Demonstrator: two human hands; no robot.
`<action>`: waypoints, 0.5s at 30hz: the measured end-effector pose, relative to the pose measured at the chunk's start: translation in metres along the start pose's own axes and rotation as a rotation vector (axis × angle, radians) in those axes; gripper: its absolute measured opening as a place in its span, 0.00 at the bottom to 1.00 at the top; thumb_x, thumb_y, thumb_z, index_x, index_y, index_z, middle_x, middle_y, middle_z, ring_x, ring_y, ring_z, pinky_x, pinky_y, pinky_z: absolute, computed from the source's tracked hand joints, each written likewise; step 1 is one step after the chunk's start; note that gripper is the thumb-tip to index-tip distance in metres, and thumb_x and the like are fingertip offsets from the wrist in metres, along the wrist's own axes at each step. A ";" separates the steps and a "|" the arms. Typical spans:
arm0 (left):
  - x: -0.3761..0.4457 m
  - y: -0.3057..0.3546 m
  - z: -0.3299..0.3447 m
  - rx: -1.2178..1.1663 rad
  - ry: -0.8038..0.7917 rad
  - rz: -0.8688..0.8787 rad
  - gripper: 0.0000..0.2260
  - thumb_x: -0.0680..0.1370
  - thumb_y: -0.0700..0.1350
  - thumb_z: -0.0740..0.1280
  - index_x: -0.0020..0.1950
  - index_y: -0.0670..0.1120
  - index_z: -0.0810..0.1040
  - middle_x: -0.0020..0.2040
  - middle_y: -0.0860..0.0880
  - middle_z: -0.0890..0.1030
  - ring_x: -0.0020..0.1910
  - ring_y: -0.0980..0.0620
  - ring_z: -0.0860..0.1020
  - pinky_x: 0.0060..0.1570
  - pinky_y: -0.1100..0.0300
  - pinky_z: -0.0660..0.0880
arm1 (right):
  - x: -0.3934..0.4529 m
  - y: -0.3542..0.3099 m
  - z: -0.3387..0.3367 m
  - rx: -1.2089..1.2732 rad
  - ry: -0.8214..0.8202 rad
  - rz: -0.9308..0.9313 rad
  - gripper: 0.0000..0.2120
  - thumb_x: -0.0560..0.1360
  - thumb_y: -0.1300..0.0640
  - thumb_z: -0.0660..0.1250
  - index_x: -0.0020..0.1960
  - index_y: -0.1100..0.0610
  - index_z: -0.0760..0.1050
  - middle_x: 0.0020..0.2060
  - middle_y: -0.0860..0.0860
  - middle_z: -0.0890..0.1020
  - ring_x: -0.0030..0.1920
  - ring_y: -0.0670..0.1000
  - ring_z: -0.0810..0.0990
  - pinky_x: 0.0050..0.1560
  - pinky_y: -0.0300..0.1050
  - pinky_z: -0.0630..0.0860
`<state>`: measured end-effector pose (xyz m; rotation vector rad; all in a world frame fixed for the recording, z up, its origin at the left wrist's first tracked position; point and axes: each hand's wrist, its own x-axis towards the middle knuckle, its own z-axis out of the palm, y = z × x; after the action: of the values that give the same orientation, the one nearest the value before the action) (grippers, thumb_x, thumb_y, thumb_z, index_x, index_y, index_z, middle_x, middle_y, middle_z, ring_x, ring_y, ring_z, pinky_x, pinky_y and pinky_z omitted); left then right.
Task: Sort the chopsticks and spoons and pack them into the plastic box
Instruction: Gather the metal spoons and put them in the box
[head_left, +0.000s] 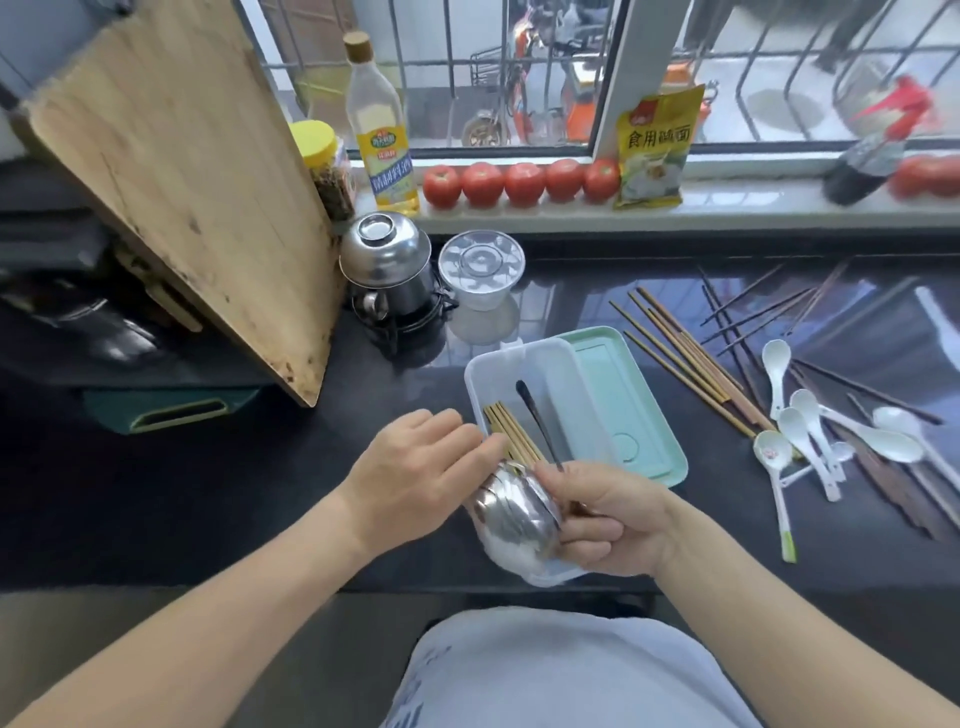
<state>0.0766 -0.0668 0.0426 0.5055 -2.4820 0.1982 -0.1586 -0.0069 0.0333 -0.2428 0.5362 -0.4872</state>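
Observation:
A clear plastic box (558, 384) lies on the dark counter, resting on its mint green lid (631, 400). Inside the box lie several light wooden chopsticks (511, 434) and a dark spoon handle (535, 415). My right hand (605, 512) grips a stack of metal spoons (517, 514) over the box's near end. My left hand (415, 473) has straight fingers touching the chopsticks and the spoons. More light chopsticks (685, 358), dark chopsticks (753, 312) and white spoons (810, 431) lie on the counter to the right.
A wooden cutting board (176, 176) leans at the left. Behind the box stand a steel pot (387, 265) and a clear plastic bowl (480, 270). On the windowsill sit an oil bottle (379, 130), several tomatoes (522, 182) and a yellow packet (654, 145).

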 end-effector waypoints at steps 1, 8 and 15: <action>-0.001 0.000 -0.001 -0.020 0.024 -0.023 0.07 0.80 0.38 0.70 0.57 0.41 0.76 0.43 0.46 0.83 0.36 0.46 0.79 0.31 0.50 0.74 | -0.001 0.002 -0.001 0.046 -0.002 -0.023 0.20 0.74 0.54 0.77 0.57 0.62 0.72 0.34 0.53 0.78 0.17 0.41 0.62 0.21 0.35 0.67; -0.046 -0.009 -0.015 -0.067 0.013 -0.630 0.06 0.82 0.38 0.60 0.48 0.44 0.75 0.34 0.48 0.78 0.29 0.45 0.75 0.29 0.56 0.71 | -0.042 -0.023 0.007 -0.097 0.576 -0.286 0.15 0.76 0.61 0.70 0.62 0.63 0.77 0.31 0.51 0.79 0.19 0.43 0.63 0.22 0.35 0.61; -0.092 0.038 0.002 -0.763 0.053 -1.913 0.13 0.80 0.57 0.62 0.45 0.47 0.71 0.29 0.52 0.65 0.26 0.51 0.61 0.30 0.55 0.60 | -0.028 -0.037 0.013 -0.355 0.960 -0.200 0.09 0.78 0.64 0.70 0.55 0.69 0.80 0.34 0.56 0.77 0.21 0.45 0.61 0.21 0.36 0.58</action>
<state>0.1294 -0.0043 -0.0136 1.9849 -0.9226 -1.3039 -0.1869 -0.0237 0.0690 -0.4009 1.5526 -0.6943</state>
